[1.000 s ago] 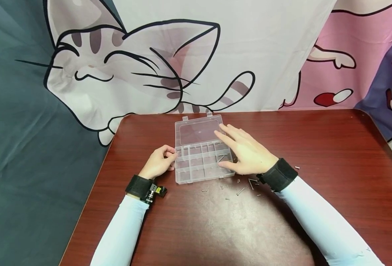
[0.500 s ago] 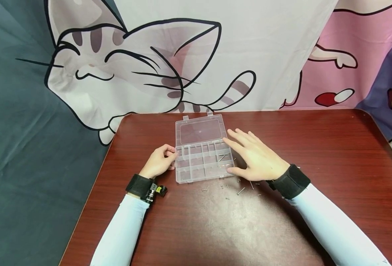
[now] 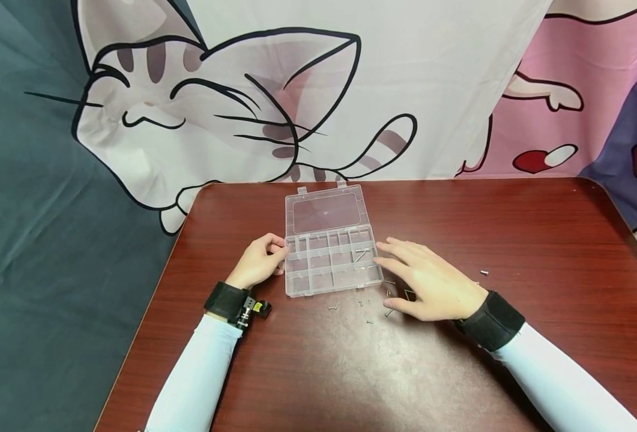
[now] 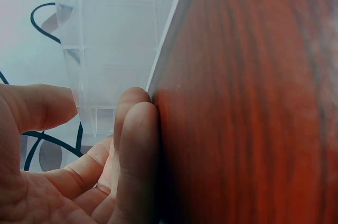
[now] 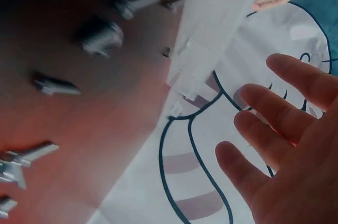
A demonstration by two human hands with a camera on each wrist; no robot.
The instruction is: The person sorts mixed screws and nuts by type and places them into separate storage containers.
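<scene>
A clear plastic compartment box (image 3: 320,280) lies on the table with its lid (image 3: 326,213) folded back flat. My left hand (image 3: 259,261) holds its left side; in the left wrist view the thumb (image 4: 45,109) and curled fingers (image 4: 138,139) meet at the box edge. Two or so long thin screws (image 3: 360,256) lie in a right-hand compartment. Just right of the box, my right hand (image 3: 431,285) hovers palm down above loose screws, fingers spread and holding nothing. Some of those screws (image 5: 55,84) show blurred in the right wrist view; others are hidden beneath the hand.
Small metal screws (image 3: 333,307) lie scattered in front of the box, and another (image 3: 484,273) sits apart at the right. The brown wooden table (image 3: 513,228) ends at a curtain (image 3: 431,72) with cartoon cats.
My right hand has drawn back from over the box, moving right and nearer to me, over the loose screws. The left hand and box stay in place.
</scene>
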